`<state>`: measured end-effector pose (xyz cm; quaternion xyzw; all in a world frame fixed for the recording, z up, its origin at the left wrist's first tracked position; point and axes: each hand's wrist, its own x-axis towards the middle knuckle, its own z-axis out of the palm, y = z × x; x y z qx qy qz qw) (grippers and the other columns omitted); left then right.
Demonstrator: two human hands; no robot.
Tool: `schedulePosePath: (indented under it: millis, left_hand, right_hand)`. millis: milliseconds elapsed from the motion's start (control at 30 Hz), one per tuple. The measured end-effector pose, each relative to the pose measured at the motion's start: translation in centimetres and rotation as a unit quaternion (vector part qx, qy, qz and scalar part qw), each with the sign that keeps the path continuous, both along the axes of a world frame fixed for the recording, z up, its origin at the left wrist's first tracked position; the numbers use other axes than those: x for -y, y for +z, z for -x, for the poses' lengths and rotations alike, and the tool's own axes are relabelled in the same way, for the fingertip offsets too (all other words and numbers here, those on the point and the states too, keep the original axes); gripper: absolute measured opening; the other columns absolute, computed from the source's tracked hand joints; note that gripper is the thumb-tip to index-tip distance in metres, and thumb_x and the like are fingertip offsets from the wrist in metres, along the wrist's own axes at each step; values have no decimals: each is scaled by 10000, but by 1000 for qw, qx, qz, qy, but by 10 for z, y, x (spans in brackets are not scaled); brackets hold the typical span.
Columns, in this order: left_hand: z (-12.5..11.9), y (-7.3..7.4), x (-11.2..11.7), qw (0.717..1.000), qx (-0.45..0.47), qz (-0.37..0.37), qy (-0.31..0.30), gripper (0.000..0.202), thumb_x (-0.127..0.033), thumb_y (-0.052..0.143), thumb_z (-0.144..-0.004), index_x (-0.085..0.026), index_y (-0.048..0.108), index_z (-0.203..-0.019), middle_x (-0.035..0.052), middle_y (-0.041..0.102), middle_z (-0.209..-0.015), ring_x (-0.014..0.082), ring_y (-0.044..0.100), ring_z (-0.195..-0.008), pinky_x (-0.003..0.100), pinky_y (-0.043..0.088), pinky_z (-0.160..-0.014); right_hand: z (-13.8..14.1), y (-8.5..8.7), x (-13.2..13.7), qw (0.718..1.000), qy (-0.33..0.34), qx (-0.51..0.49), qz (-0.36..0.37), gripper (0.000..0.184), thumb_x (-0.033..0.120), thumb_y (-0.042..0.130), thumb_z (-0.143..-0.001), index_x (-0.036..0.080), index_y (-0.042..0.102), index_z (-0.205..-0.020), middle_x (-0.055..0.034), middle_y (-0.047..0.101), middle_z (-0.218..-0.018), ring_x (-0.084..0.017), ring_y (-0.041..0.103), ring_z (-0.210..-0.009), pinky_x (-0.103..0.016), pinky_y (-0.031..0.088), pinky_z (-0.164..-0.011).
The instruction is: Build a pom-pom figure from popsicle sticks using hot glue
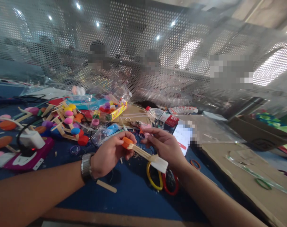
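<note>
My left hand (110,154), with a metal watch on the wrist, pinches a craft-stick piece (143,152) at its orange bottle cap (127,142). Several narrow wooden sticks run from the cap to a white block-like end (159,164), tilted down to the right. Beside it, my right hand (165,146) has its fingers loosely stretched out toward the left, with nothing plainly held in them. The white end overlaps the right palm's edge; whether they touch I cannot tell. Below lie scissors with one yellow and one red handle (155,178), partly covered by the piece and hand.
Capped stick pieces (67,121) are heaped at the left, behind a purple power strip (29,157) with a white plug. A loose craft stick (106,186) lies in front. Further back are a bottle (162,116) and a lit phone (183,137). Cardboard (228,176) covers the right side.
</note>
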<state>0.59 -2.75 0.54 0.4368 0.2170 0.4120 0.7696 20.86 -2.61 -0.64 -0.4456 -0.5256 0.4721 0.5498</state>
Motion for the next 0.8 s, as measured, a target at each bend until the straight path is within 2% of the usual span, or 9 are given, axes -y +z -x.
schedulePosePath:
  millis: [133, 233, 300, 367, 433, 533, 667, 733, 800]
  left_hand:
    - [1, 2, -1, 999, 35, 9, 25, 148, -209, 593, -687, -138, 647, -806, 24, 561, -721, 129, 515, -616, 231, 413, -560]
    - [3, 2, -2, 998, 55, 13, 35, 152, -207, 594, -690, -134, 650, -810, 32, 574, -750, 133, 528, -637, 227, 434, -568]
    - [4, 2, -2, 997, 58, 15, 37, 150, -210, 605, -689, -129, 652, -807, 32, 577, -765, 129, 532, -635, 224, 436, -568]
    - [4, 2, -2, 997, 61, 15, 41, 152, -208, 613, -685, -125, 656, -805, 31, 579, -782, 126, 540, -635, 223, 437, -565]
    - [3, 1, -3, 997, 64, 14, 48, 162, -209, 618, -678, -121, 661, -807, 30, 580, -797, 123, 547, -635, 220, 436, -556]
    - [2, -1, -4, 996, 62, 15, 58, 171, -208, 623, -677, -119, 661, -818, 27, 580, -785, 117, 543, -624, 218, 436, -551]
    - [2, 0, -4, 995, 60, 18, 79, 180, -228, 640, -694, -130, 644, -845, 13, 586, -716, 112, 530, -576, 221, 432, -541]
    - [1, 2, -4, 992, 60, 29, 103, 186, -233, 648, -690, -140, 626, -849, 4, 589, -691, 110, 530, -554, 216, 423, -522]
    - [-1, 4, -3, 990, 58, 44, 120, 187, -230, 646, -686, -147, 609, -849, -4, 590, -668, 110, 529, -534, 212, 419, -508]
  right_hand:
    - [-1, 1, 1, 1000, -15, -20, 20, 537, 681, 736, -756, 183, 724, -957, 64, 547, -470, -66, 347, -349, -220, 262, -368]
    - [-1, 0, -1, 999, -29, -31, 12, 570, 742, 654, -788, 176, 701, -751, 89, 354, -361, -83, 333, -365, -235, 287, -393]
    - [0, 0, -2, 999, -32, -29, 3, 473, 654, 717, -784, 182, 694, -766, 59, 475, -442, -99, 417, -422, -245, 348, -436]
    - [0, 0, -3, 999, -36, -28, -8, 368, 497, 808, -740, 200, 702, -928, 7, 670, -710, -110, 514, -519, -258, 415, -502]
    - [0, 0, -3, 999, -33, -32, -10, 415, 389, 834, -705, 222, 685, -1054, -29, 719, -977, -109, 550, -586, -266, 446, -543]
    - [-1, 1, -1, 998, -1, -60, 10, 413, 516, 736, -792, 213, 690, -1069, -43, 713, -937, -120, 541, -578, -254, 430, -494]
    - [-2, 2, 4, 992, 72, -97, -19, 720, 845, 449, -828, 213, 700, -1063, -56, 665, -834, -160, 552, -573, -266, 431, -414]
    - [-3, 2, 5, 991, 87, -81, -62, 692, 830, 494, -824, 222, 698, -1083, -54, 658, -887, -151, 550, -568, -281, 463, -433]
    - [-3, 1, 7, 990, 92, -52, -95, 566, 714, 659, -810, 233, 689, -1108, -39, 658, -925, -136, 567, -576, -286, 497, -489]
